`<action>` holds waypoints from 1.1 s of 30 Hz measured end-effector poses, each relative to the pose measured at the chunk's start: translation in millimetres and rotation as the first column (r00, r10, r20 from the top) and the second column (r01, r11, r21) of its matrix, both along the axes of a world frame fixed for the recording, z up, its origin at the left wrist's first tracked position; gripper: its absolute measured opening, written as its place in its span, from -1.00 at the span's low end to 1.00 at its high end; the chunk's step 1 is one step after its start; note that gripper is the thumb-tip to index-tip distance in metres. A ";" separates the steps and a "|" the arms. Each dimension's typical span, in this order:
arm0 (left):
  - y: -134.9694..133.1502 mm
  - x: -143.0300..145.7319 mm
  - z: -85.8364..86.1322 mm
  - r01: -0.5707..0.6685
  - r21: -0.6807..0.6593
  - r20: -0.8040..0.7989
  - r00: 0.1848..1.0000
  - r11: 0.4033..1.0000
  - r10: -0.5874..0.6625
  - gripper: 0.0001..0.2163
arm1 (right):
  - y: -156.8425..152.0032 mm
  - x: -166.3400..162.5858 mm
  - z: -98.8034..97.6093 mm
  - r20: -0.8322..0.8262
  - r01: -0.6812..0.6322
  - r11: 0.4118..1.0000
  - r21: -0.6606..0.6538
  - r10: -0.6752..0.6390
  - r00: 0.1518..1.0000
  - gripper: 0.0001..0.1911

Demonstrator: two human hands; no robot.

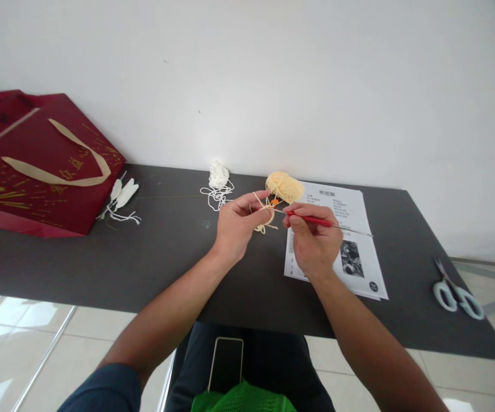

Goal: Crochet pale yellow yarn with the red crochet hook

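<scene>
My right hand (pixel 315 232) is closed around the red grip of a crochet hook (pixel 316 220), its metal shaft pointing left. The hook's tip meets a small piece of cream crochet work (pixel 268 216), which my left hand (pixel 242 220) pinches between thumb and fingers. A strand of cream yarn runs over the left fingers. At the work sits a small orange piece (pixel 274 202), perhaps a stitch marker; its exact form is too small to tell. Just behind the hands lies a ball of cream yarn (pixel 288 187). My fingers partly hide the crochet work.
Printed sheets (pixel 367 269) lie under and beside my right hand on the dark table (pixel 157 257). White yarn (pixel 218 174) is heaped near the wall. At left are a red gift bag (pixel 28 189) and white crocheted pieces (pixel 122 194); scissors (pixel 457 294) lie far right. A phone (pixel 225 363) rests on my lap.
</scene>
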State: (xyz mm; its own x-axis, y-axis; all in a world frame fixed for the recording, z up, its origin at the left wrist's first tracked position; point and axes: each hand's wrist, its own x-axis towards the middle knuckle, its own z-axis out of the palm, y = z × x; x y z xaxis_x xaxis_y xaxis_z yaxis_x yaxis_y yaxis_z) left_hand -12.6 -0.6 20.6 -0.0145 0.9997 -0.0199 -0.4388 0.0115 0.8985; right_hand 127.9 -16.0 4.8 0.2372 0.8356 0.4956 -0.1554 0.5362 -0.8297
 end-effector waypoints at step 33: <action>1.0 1.6 -2.1 -0.140 0.063 0.058 0.989 0.988 0.136 -0.53 | -7.7 0.0 0.2 0.224 0.081 0.982 0.169 -0.118 0.967 -0.74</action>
State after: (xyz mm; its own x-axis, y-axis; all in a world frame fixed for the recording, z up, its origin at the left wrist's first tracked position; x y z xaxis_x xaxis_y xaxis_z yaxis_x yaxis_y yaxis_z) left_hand -10.9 0.4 18.5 -0.1533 0.9873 0.0419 -0.4791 -0.1113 0.8706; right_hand 127.9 -23.7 4.9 0.1787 0.7208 0.6698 0.0920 0.6655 -0.7407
